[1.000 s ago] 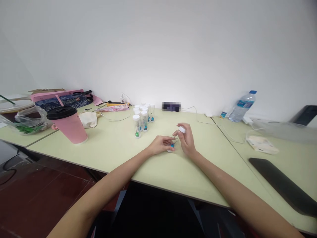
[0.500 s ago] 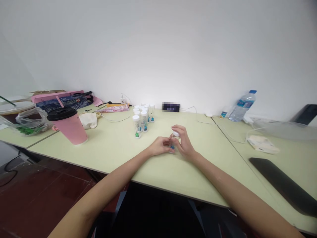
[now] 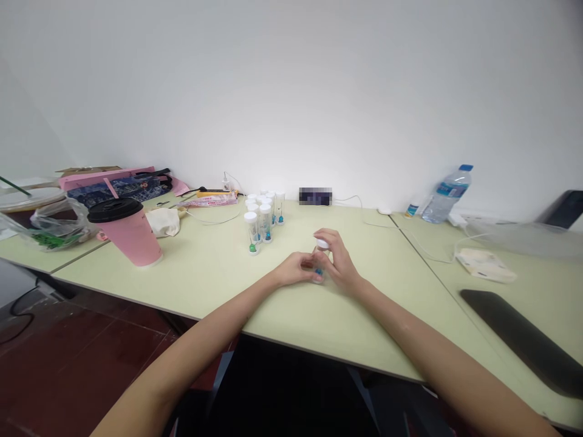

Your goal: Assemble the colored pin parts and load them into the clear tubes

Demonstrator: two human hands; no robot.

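Note:
A small clear vial [image 3: 319,262] with a blue piece inside and a white cap [image 3: 322,244] stands on the pale green table [image 3: 214,267]. My left hand [image 3: 297,267] grips the vial's lower body from the left. My right hand [image 3: 337,258] is closed on the white cap on top of the same vial. A cluster of several similar white-capped vials [image 3: 263,213] stands behind, to the left; most hold blue pieces and the nearest one holds a green piece.
A pink cup with a black lid [image 3: 125,230] stands at the left, with a plastic bag [image 3: 54,224] and pink papers [image 3: 113,179] behind it. A water bottle [image 3: 445,195], a white cable [image 3: 428,249], a folded cloth [image 3: 485,266] and a dark flat object [image 3: 519,340] lie at the right.
My right hand brought the white cap down and left onto the vial held by my left hand. The vial now stands capped between both hands.

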